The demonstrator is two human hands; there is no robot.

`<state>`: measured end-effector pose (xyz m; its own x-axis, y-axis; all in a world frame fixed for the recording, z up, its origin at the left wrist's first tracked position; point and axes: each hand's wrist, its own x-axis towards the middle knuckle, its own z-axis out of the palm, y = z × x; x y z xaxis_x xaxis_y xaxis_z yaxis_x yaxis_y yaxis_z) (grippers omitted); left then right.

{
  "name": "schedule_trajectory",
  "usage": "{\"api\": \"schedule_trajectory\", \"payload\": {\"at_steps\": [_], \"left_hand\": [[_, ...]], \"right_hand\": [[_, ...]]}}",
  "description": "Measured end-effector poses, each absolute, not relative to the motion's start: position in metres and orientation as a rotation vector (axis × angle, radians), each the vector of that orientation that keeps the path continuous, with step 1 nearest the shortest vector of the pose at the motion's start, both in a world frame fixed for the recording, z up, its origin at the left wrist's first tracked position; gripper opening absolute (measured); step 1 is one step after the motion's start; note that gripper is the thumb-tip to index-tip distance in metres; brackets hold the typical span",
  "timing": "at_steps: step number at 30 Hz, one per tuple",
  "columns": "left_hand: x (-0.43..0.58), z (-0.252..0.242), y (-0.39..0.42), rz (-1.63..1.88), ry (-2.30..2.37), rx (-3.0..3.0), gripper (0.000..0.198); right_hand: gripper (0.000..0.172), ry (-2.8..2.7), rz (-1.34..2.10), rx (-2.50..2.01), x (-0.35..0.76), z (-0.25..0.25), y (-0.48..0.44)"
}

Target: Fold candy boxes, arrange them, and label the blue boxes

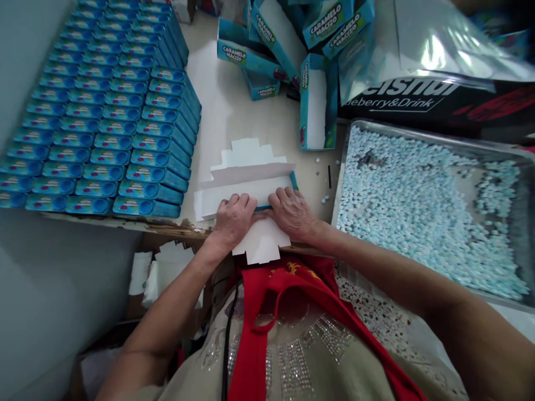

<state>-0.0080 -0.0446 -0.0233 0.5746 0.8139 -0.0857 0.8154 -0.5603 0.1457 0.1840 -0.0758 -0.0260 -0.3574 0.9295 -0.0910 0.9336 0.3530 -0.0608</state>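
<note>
A flat, unfolded carton blank (246, 178) lies white side up at the table's near edge, its teal printed side showing along one rim. My left hand (232, 218) presses down on the blank's lower fold with fingers curled over it. My right hand (292, 211) rests beside it, fingers bent onto the same fold near the teal edge. One flap (261, 248) hangs over the table edge toward my body.
Stacked rows of finished blue candy boxes (104, 111) fill the left of the table. A metal tray (346, 145) of pale blue candies (418, 206) sits at right. Loose teal "Caramelo Macizo" cartons (292, 39) and a black box (438, 100) lie behind.
</note>
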Motion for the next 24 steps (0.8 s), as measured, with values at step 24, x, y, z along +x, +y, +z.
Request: {"api": "schedule_trajectory", "payload": {"at_steps": [24], "left_hand": [[-0.017,-0.002,0.021,-0.120,0.487,2.848,0.014]], "right_hand": [[0.047,2.691,-1.234,1.377,0.233,0.044,-0.086]]}}
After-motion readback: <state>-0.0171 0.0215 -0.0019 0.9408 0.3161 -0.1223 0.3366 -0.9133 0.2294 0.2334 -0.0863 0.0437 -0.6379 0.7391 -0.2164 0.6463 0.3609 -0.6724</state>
